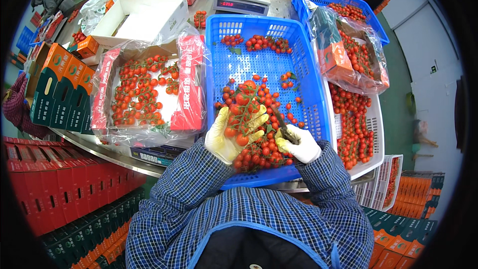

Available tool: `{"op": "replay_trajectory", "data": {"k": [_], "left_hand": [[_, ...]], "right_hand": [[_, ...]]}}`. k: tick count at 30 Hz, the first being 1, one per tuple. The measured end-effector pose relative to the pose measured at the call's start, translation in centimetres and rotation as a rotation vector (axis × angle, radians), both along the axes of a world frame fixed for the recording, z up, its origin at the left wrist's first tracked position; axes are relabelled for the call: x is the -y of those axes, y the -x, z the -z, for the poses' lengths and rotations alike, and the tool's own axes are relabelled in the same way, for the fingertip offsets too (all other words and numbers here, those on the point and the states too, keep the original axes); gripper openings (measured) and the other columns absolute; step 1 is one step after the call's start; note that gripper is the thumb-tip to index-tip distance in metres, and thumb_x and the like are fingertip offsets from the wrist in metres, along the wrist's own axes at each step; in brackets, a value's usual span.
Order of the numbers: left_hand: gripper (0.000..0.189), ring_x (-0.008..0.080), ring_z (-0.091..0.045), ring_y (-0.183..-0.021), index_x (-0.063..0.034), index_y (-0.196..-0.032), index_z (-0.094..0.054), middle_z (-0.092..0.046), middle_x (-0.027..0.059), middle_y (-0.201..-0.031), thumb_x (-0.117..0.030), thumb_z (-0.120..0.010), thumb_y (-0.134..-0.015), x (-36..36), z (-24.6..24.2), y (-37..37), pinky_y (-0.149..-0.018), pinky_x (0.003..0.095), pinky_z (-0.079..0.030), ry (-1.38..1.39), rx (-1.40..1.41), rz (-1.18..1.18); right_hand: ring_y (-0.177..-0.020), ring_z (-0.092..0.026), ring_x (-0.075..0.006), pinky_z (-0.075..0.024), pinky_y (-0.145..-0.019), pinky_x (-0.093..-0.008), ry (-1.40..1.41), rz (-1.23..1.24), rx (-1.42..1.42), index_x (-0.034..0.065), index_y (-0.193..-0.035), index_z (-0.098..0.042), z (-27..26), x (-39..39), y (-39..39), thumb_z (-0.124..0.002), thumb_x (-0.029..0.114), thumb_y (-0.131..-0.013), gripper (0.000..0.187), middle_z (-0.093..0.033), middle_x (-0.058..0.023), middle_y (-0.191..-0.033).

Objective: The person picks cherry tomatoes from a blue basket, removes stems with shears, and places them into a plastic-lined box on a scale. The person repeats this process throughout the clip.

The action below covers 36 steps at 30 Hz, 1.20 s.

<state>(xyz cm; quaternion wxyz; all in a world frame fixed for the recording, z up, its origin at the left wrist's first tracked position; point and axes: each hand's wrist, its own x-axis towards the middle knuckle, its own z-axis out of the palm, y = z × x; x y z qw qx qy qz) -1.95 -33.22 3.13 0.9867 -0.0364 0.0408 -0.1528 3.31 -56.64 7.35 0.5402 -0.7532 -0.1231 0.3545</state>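
Observation:
My gloved left hand [224, 140] holds a vine cluster of cherry tomatoes [242, 110] above a blue plastic crate [317, 82]. My right hand [304, 144], in a white glove with yellowed fingertips, grips the dark handle of a slim tool [285, 129], possibly scissors; its tip lies close beside the cluster. Loose tomatoes and vine clusters [265, 151] fill the near end of the crate, and more clusters [267, 43] lie at its far end. Left of the crate, a red carton lined with clear plastic [190, 86] holds tomato clusters [136, 95].
A digital scale [241, 5] stands behind the crate. To the right are a white crate [377, 130] of tomatoes and a plastic-wrapped carton [338, 59]. Green-orange cartons [61, 89] and an open white box [149, 15] stand left. Red cartons [71, 186] are stacked lower left. A person [54, 2] bends at far left.

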Motion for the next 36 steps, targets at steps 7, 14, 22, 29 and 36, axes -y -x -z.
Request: {"op": "replay_trajectory", "data": {"k": [7, 14, 22, 29, 36], "left_hand": [[0.049, 0.0332, -0.037, -0.136, -0.0052, -0.145, -0.030, -0.034, 0.0181, -0.148, -0.032, -0.032, -0.104, 0.4, -0.1, 0.2, -0.104, 0.0549, -0.041, -0.064, 0.021, -0.073], [0.045, 0.0304, -0.044, -0.130, -0.0048, -0.141, -0.038, -0.044, 0.0160, -0.143, -0.029, -0.037, -0.103, 1.2, -0.1, -0.2, -0.107, 0.0504, -0.039, -0.238, 0.021, -0.128], [0.048, 0.0303, -0.044, -0.131, -0.0053, -0.141, -0.038, -0.045, 0.0148, -0.141, -0.008, -0.052, -0.095, 1.5, 0.8, -0.2, -0.107, 0.0488, -0.039, -0.566, 0.025, -0.221], [0.065, 0.0419, -0.034, -0.136, -0.0090, -0.146, -0.029, -0.033, 0.0156, -0.149, 0.001, -0.056, -0.087, 0.7, 0.3, -0.4, -0.103, 0.0555, -0.042, -0.268, 0.087, -0.083], [0.081, 0.0412, -0.027, -0.140, -0.0118, -0.147, -0.027, -0.028, 0.0131, -0.152, 0.010, -0.058, -0.076, 1.0, 0.5, -0.3, -0.099, 0.0648, -0.041, -0.384, 0.051, -0.082]], "right_hand": [[-0.061, -0.058, -0.0096, -0.0481, -0.059, -0.0275, 0.141, -0.182, -0.062, 0.0014, -0.092, -0.063, -1.9, -0.4, 1.4, -0.066, 0.028, -0.090, 0.027, -0.063, -0.0053, -0.067], [-0.064, -0.063, -0.0135, -0.0516, -0.060, -0.0292, 0.233, -0.217, -0.162, 0.0013, -0.088, -0.063, -1.3, -0.8, 1.1, -0.063, 0.034, -0.091, 0.033, -0.065, -0.0074, -0.069], [-0.056, -0.062, -0.0157, -0.0514, -0.055, -0.0299, 0.174, -0.214, -0.349, -0.0001, -0.086, -0.063, -1.3, -1.0, 1.1, -0.060, 0.036, -0.093, 0.036, -0.063, -0.0086, -0.063], [-0.060, -0.060, -0.0125, -0.0473, -0.058, -0.0273, 0.051, -0.191, -0.173, 0.0012, -0.088, -0.062, -2.2, 1.5, 0.1, -0.061, 0.027, -0.092, 0.026, -0.062, -0.0063, -0.066], [-0.087, -0.057, -0.0110, -0.0465, -0.077, -0.0264, -0.245, 0.128, -0.184, 0.0004, -0.108, -0.058, 0.9, 1.2, -0.2, -0.068, 0.010, -0.086, 0.026, -0.060, -0.0039, -0.097]]}}
